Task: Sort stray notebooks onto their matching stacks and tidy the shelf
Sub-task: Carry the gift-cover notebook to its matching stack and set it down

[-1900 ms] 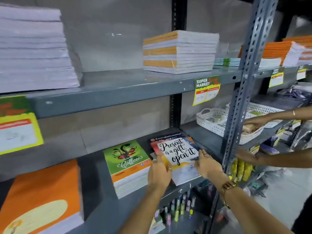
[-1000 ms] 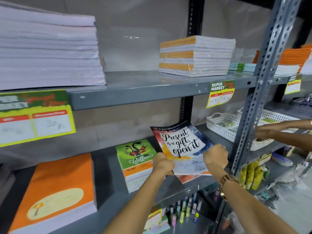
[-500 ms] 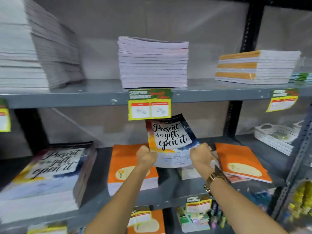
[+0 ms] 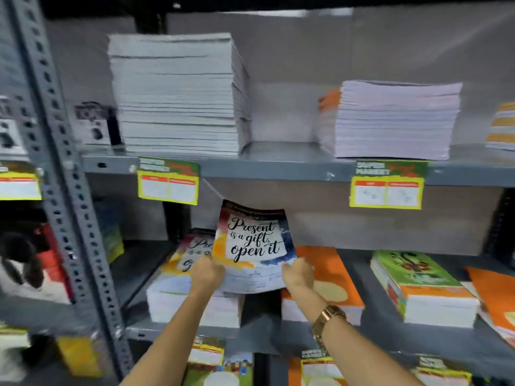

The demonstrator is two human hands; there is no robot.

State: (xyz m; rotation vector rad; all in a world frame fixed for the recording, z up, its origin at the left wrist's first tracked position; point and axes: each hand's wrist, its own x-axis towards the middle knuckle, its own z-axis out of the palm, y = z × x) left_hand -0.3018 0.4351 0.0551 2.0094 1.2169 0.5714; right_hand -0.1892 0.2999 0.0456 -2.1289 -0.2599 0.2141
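Note:
Both hands hold one notebook (image 4: 254, 246) with the words "Present is a gift, open it" on its cover. It stands nearly upright above the middle shelf. My left hand (image 4: 206, 273) grips its lower left corner and my right hand (image 4: 297, 274) grips its lower right corner. Directly behind and left of it lies a stack of the same notebooks (image 4: 178, 285), whose top cover is partly hidden by the held one. An orange-covered stack (image 4: 328, 274) lies just to the right.
A green and orange notebook stack (image 4: 418, 285) and another orange one (image 4: 493, 293) lie further right. White-edged stacks (image 4: 178, 93) (image 4: 395, 118) fill the upper shelf (image 4: 278, 168). A perforated grey upright (image 4: 64, 190) stands at the left. Price tags (image 4: 168, 181) hang from the shelf edge.
I lifted the notebook off the right-hand pile and carried it left along the shelf. It now hangs in front of the matching stack, which has come to the middle of the view.

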